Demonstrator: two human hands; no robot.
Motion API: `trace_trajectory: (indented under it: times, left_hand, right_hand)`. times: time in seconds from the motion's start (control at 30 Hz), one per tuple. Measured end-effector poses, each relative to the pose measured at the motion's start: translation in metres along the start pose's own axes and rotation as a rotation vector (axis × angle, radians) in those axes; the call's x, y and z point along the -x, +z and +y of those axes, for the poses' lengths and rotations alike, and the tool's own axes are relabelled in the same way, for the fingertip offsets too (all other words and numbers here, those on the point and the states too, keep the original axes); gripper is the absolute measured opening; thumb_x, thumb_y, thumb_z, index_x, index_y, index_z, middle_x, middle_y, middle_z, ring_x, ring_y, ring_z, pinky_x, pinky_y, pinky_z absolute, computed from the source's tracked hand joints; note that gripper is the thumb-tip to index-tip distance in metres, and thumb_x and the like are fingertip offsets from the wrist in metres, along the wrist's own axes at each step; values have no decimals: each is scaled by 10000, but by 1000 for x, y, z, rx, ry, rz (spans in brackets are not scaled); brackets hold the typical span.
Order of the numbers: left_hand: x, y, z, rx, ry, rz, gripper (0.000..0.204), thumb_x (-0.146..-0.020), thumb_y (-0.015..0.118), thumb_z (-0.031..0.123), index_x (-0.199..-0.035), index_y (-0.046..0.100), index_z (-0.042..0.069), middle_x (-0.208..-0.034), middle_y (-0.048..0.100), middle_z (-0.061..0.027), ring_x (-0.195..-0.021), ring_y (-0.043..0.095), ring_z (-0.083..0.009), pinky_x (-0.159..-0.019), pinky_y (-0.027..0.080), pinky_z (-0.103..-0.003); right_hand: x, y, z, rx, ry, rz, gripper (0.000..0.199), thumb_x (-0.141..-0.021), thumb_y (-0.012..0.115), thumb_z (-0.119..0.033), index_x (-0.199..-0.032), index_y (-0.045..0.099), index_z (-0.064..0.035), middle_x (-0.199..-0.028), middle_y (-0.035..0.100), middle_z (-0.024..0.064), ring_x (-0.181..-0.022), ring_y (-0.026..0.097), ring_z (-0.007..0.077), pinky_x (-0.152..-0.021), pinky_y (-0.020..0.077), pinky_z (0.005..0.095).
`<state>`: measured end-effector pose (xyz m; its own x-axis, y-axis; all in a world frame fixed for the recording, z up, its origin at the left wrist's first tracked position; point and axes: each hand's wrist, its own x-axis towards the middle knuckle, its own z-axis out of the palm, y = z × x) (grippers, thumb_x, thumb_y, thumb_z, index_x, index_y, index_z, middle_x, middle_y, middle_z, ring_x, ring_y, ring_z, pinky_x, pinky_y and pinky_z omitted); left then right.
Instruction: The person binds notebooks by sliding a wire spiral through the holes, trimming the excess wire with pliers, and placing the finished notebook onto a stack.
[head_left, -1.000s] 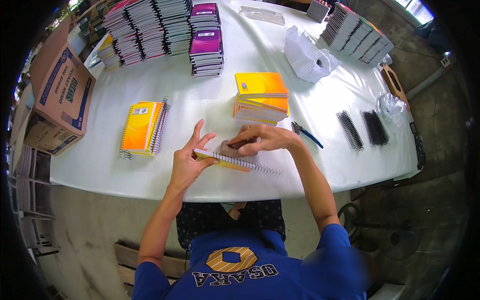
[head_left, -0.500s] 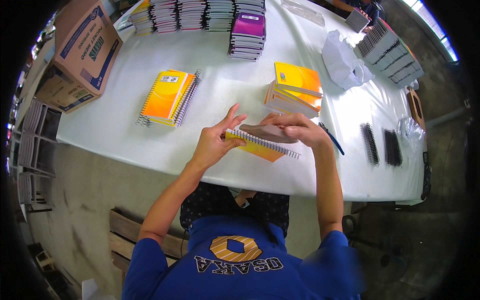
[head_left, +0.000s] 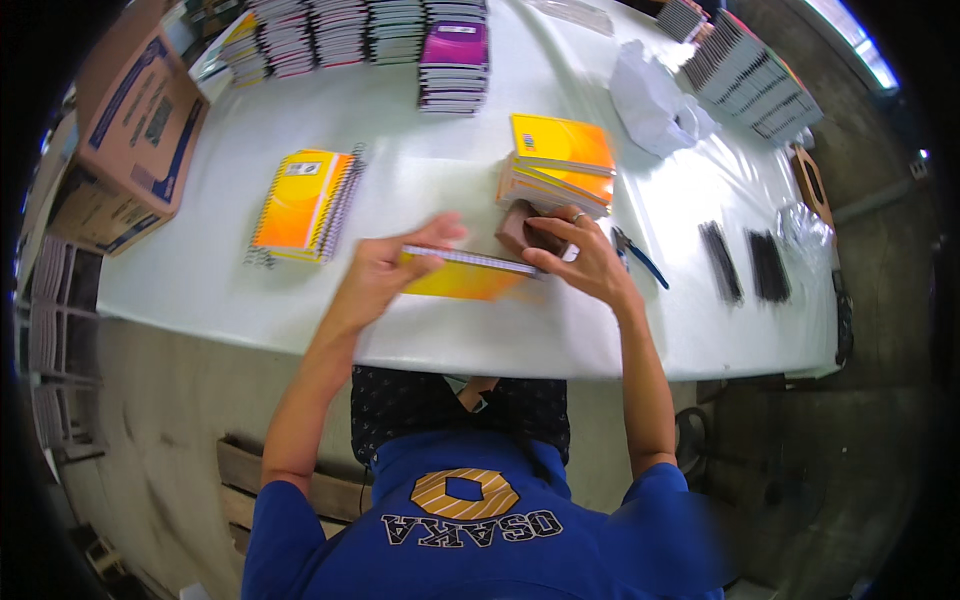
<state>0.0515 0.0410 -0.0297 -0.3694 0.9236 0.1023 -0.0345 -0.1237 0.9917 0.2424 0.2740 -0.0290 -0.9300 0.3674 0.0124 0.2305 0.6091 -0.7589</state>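
Over the near part of the white table (head_left: 230, 285), holding a yellow-orange notebook (head_left: 460, 279) by its left end, pinched narrowly between thumb and fingers of the left hand (head_left: 375, 275). Turned with its spiral-bound edge uppermost, sloping slightly down toward the right, and blurred at the right end. Cannot tell whether resting on the table along its lower side.

Just beyond that right end, holding a brown, curved piece (head_left: 515, 228) in the right hand (head_left: 590, 262), with fingers bent closely over it and a ring on one of them. Cannot tell whether touching the notebook with the right thumb.

Directly beyond the right grip, can see a stack of yellow-orange notebooks (head_left: 560, 165); farther out and to the right, a white plastic bag (head_left: 650, 100). Just right of the right hand, can see blue-handled pliers (head_left: 647, 263); well apart on that side, two bundles of black coils (head_left: 768, 265), lying side by side.

Left of the left grip, can see a small pile of coil-bound notebooks (head_left: 295, 215); farther left, a cardboard box (head_left: 140, 140). Far ahead of the left grip, can see a purple-topped stack (head_left: 453, 68).
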Motion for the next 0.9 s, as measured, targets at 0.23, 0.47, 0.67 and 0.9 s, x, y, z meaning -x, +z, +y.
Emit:
trace_trajectory:
  times: [0.23,0.47,0.67,0.9]
  left_hand:
    - [8,12,31,-478,262,128,461,-894,668,103,-1332,559,7,-1374,576,-116,-1324,492,-240,-1114,351,-382]
    - [15,48,-41,-840,213,249,575,-941,613,209,-1473,413,125,-1439,509,-116,-1370,438,-295,-1125,308,-480]
    - [7,57,-32,-1112,253,247,563,-979,559,301,-1489,378,147,-1411,524,-137,-1294,506,-341,-1084,360,-505]
    - [8,61,-35,-1164,330,309,642,-951,600,258,-1512,315,132,-1365,567,-108,-1187,583,-335,-986,435,-519]
  right_hand:
    - [66,-4,19,674,28,545,600,-743,806,-362,-1240,598,-97,-1261,550,161,-1174,502,326,-976,382,462]
    - [88,-8,42,793,194,534,570,-829,728,-336,-1297,535,-75,-1250,534,204,-1204,465,362,-965,382,479]
    - [82,10,34,818,247,647,426,-851,628,-106,-1267,543,-64,-1126,547,198,-1117,503,360,-921,411,473]
    - [82,67,-60,374,-258,361,519,-803,733,-161,-1293,586,-76,-1062,533,135,-972,533,289,-799,436,407]
